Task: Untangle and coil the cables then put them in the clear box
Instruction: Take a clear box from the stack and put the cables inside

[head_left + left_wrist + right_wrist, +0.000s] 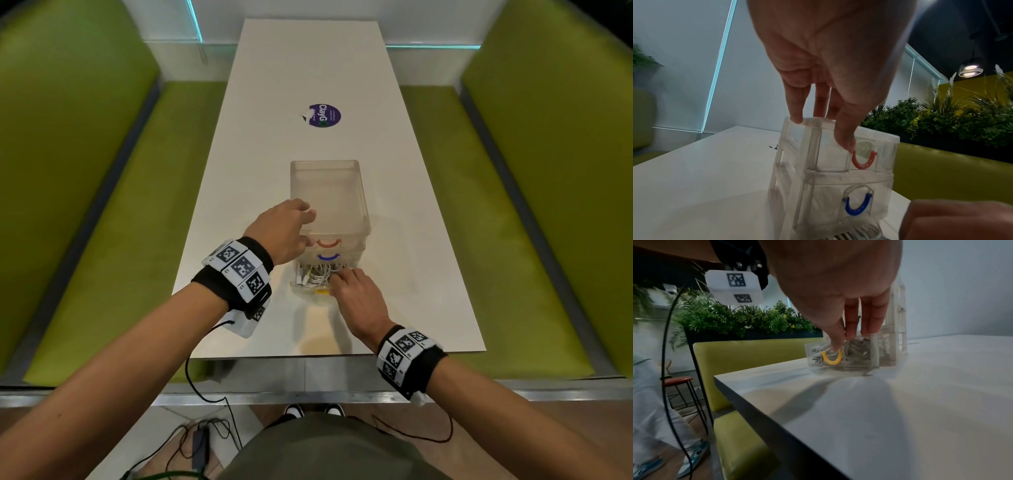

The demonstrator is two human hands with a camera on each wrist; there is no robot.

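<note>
A clear box [329,192] with three drawers stands on the white table [428,274]. My left hand [284,233] steadies it: straight fingers [797,118] press its top rim, and the thumb rests by the red handle [863,160]. The blue handle [858,206] is below. The bottom drawer [310,289] is pulled out toward me and holds a tangle of white cables [317,274]. My right hand [352,291] pinches the drawer's front wall at the yellow handle [832,359], thumb outside, fingers [869,324] inside over the cables [857,345].
A purple round sticker [324,115] lies on the table beyond the box. Green benches [102,205] [513,205] run along both sides. The near table edge [325,354] is just below my wrists. Black wires [205,377] hang from the wrist cameras.
</note>
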